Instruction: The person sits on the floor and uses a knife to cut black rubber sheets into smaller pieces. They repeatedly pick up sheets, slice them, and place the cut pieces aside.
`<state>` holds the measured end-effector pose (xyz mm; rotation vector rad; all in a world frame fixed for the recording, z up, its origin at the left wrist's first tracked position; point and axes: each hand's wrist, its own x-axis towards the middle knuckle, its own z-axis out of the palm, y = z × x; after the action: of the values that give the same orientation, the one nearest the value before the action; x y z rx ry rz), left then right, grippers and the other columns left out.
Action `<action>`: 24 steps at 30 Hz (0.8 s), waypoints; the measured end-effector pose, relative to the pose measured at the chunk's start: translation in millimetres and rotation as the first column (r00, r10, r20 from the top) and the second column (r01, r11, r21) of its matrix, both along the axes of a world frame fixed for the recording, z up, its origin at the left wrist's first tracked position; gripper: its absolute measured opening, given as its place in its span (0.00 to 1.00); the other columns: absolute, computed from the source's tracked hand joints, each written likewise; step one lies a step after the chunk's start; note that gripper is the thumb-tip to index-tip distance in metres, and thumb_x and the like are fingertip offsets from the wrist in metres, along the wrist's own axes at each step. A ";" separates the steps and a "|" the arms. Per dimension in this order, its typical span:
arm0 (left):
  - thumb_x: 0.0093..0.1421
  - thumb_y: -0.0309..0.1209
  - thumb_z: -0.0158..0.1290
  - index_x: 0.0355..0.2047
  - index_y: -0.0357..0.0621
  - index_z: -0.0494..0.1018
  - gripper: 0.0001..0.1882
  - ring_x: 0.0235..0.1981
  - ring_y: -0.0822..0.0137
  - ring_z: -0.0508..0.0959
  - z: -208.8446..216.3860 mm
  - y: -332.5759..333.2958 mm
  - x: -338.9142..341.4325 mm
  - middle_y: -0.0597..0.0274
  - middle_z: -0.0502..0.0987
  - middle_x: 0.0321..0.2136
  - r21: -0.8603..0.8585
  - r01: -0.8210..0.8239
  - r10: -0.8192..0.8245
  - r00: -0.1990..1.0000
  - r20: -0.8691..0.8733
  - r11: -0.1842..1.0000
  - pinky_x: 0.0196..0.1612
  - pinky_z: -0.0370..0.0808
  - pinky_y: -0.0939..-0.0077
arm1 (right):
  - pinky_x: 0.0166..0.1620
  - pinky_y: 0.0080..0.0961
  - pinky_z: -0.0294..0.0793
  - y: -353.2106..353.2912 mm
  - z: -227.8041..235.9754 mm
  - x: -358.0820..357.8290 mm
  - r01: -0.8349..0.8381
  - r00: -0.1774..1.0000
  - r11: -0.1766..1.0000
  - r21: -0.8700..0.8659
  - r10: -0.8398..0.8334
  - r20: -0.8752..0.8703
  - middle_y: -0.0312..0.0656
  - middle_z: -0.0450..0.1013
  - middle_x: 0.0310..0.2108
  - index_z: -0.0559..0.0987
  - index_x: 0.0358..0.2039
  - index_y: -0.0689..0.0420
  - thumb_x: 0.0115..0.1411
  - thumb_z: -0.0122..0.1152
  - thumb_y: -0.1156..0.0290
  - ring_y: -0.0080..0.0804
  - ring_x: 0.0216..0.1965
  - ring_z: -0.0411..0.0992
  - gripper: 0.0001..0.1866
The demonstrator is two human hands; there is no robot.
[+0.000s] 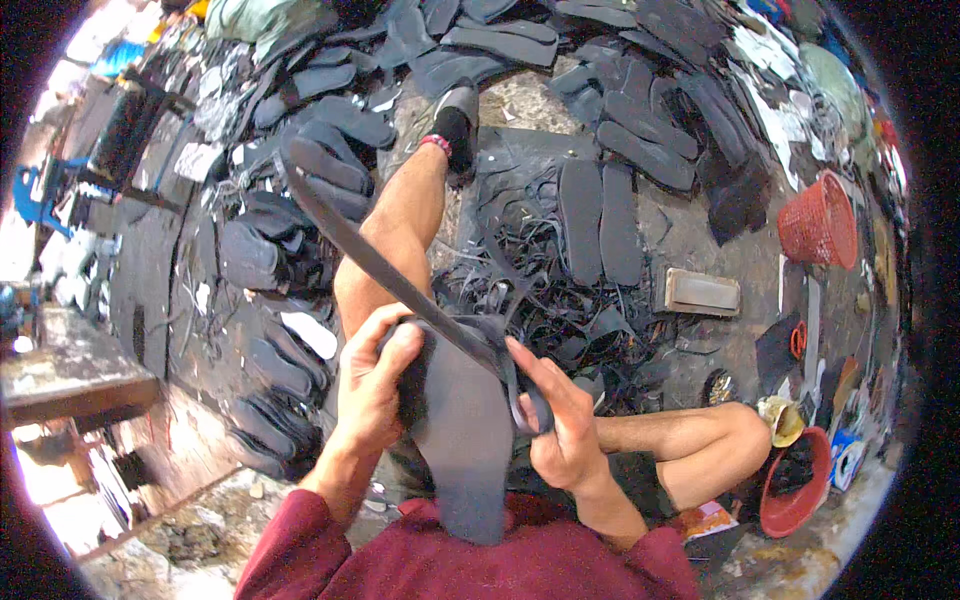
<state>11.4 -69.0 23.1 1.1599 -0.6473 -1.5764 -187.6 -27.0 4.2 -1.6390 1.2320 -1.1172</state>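
Observation:
My left hand is closed round the edge of a dark grey shoe sole, thumb on top. The sole lies lengthwise above my lap, its narrower end toward my maroon shirt. A long, narrow dark strip arches from the sole's far end up to the left, its tip free in the air. At the sole's right edge, my right hand is closed on the strip where it bends into a loop, index finger stretched along it. Whether a small tool is also in that hand I cannot tell.
Dark offcuts heap between my legs. A pair of soles lies beyond, with many more around. To the right are a pale block, red-handled scissors, a red basket and a red bowl. A low table stands left.

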 end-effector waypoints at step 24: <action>0.57 0.34 0.66 0.40 0.37 0.78 0.16 0.31 0.72 0.80 -8.1 4.4 36.8 0.62 0.81 0.33 0.253 0.143 -0.122 0.988 -0.096 0.957 0.37 0.77 0.74 | 0.33 0.39 0.72 74.7 -46.4 -42.0 0.103 0.948 0.991 0.083 -0.073 -0.309 0.46 0.74 0.32 0.61 0.66 0.65 0.61 0.60 0.67 0.42 0.26 0.70 0.35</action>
<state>48.3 -64.6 15.0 1.2582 -0.4840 -1.8543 -229.6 47.8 -42.3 -1.7407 1.5463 -0.8598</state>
